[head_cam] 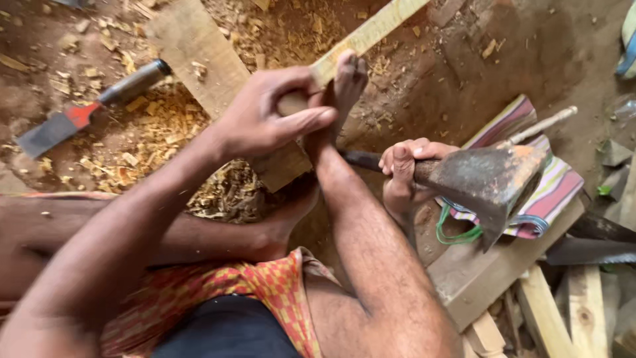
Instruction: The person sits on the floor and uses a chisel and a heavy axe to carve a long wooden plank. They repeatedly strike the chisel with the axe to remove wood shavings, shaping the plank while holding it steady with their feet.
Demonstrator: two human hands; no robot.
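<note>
The wooden strip [371, 33] lies on the dirt ground [477, 73], running from the top edge down toward the centre. Its near end is clamped in the left hand [265, 116]: thumb on the far side, fingers [311, 119] extended together across the near side. A bare foot [341, 89] presses the strip just beside that hand; the leg crosses the middle of the view and hides the strip's lower end.

The right hand [401, 176] is closed around the dark handle of an adze [487, 179], its rusted blade pointing to the right, well apart from the strip.

Beneath the blade: a striped cloth [550, 192] on a board [483, 272], with a green cord [457, 232]. A wide plank [199, 53] lies left of the strip. A chisel [86, 109] rests near the left edge among wood chips [152, 126].
</note>
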